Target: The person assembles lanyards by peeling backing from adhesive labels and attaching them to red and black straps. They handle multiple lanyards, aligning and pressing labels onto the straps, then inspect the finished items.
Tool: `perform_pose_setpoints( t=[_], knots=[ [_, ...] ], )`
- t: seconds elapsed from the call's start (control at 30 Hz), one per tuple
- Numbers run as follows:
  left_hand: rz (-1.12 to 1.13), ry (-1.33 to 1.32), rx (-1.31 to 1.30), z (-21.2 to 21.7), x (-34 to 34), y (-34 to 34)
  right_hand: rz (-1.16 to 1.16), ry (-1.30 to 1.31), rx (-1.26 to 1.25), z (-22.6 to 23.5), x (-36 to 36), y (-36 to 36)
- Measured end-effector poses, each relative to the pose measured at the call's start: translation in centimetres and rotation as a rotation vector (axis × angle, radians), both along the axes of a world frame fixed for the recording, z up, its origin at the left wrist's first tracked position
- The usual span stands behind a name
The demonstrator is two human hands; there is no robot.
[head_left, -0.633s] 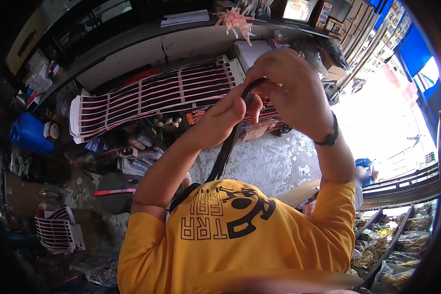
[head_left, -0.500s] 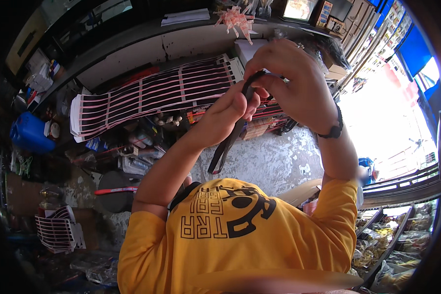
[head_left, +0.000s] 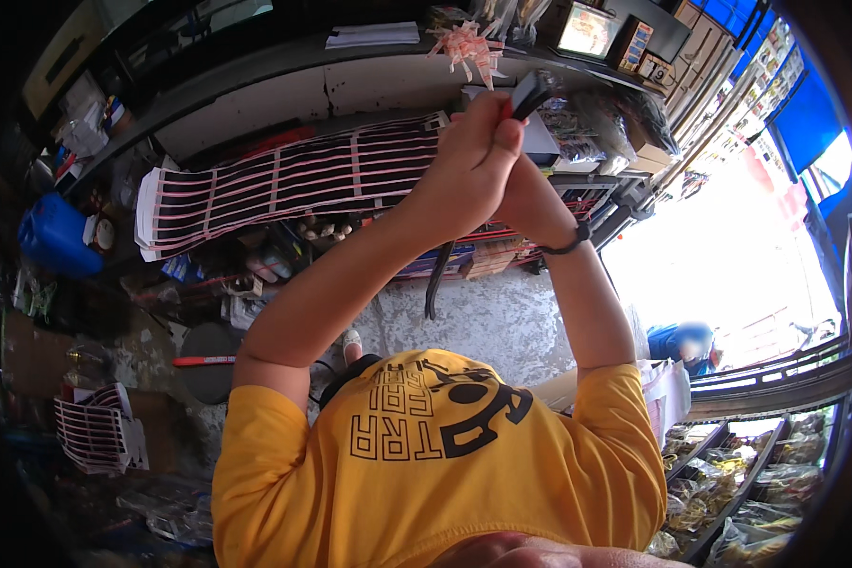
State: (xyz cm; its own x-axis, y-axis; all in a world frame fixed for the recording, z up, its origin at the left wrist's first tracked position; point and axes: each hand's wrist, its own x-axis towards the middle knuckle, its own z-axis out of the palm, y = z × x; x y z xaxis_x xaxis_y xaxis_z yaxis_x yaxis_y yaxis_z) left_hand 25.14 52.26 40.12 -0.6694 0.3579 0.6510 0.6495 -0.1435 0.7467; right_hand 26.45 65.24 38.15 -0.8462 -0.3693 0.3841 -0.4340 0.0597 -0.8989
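In front of me, above the far side of the floor, my hands are close together. My left hand [head_left: 469, 170] is closed around a bundle of thin black strips [head_left: 530, 95], whose dark folded end, with a bit of red, sticks out past the thumb. A dark tail of the bundle hangs below the left wrist. My right hand [head_left: 530, 206], with a dark band at its wrist, lies against and partly behind the left; its fingers are mostly hidden. A long sheet of black strips with pinkish edges [head_left: 298, 185] lies on the shelf just beyond my left forearm.
A counter [head_left: 256, 95] runs along the far side, with a pink ribbon bow [head_left: 469, 47] hanging at it. A blue jerrycan [head_left: 57, 237] stands at left, near a round dark stool [head_left: 208, 360]. Bagged goods fill racks [head_left: 729, 473] at lower right. Someone in blue [head_left: 682, 346] is outside.
My right hand has come down and inward, behind the left. My left hand has moved up and right, and the strips' end now points toward the far right.
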Motion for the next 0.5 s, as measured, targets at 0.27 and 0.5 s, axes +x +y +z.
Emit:
perform_pose_setpoints(
  t=[0.27,0.5],
  knots=[
    [0.326,-0.018,0.035,1.8,-0.9,1.6,-0.115,0.0,-0.237,0.2,0.6,-1.6],
    [0.366,-0.08,-0.035,2.0,-1.8,1.7,-0.144,-0.07,-0.21,0.4,0.6,-1.1]
  ],
)
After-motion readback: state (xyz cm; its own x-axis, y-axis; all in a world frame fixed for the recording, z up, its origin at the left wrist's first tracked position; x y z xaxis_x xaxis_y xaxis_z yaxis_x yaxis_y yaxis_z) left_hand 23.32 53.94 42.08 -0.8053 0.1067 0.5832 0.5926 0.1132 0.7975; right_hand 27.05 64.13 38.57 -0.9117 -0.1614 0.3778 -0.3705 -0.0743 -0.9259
